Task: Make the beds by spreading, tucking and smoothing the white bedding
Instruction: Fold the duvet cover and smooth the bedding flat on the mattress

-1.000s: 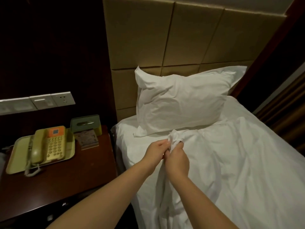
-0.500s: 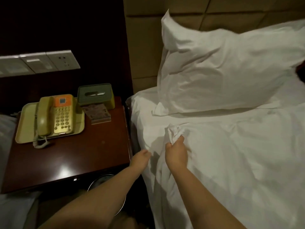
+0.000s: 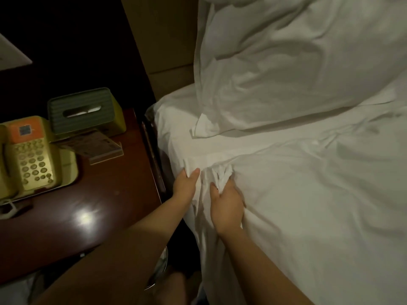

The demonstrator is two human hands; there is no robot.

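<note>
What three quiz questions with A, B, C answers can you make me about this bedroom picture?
1. Where is the telephone? A in a drawer; B on the wooden nightstand; C on the floor.
2. What colour is the pillow? A white; B blue; C red.
3. What is the right hand doing? A holding a cup; B hanging empty; C gripping bunched bedding.
Answers: 1 B, it sits in its tray on the nightstand. 2 A, its cover is plain white. 3 C, it curls round a crumpled wad of bedding.
</note>
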